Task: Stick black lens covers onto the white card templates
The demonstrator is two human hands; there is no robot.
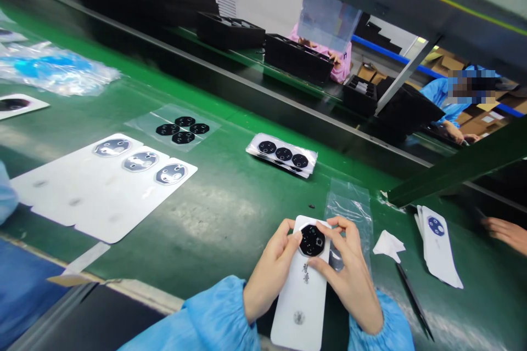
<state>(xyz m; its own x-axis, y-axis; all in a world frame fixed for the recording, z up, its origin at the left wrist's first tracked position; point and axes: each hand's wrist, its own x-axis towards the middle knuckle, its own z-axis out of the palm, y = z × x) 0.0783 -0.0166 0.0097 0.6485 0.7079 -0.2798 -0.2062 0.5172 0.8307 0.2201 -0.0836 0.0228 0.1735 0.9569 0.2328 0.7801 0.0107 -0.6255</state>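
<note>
A white phone back cover [302,301] with dark characters and a round mark stands tilted between my hands. A black octagonal camera lens cover [312,240] sits at its top end. My left hand [274,263] is closed on the cover's left edge, its thumb tip at the lens cover's left side. My right hand [348,263] is closed around the right edge, with a fingertip at the lens cover's upper right and the thumb just below it. A clear plastic bag [349,203] lies behind my right hand. To the right are black tweezers [414,299] and a crumpled white cloth [389,244].
Three white back covers [107,192] lie side by side at left. A clear sheet [185,130] carries several black lens covers, and a stack [284,153] shows three more. Another pile of covers [440,249] is at right, near another person's hand [506,233]. A green post [461,170] rises there.
</note>
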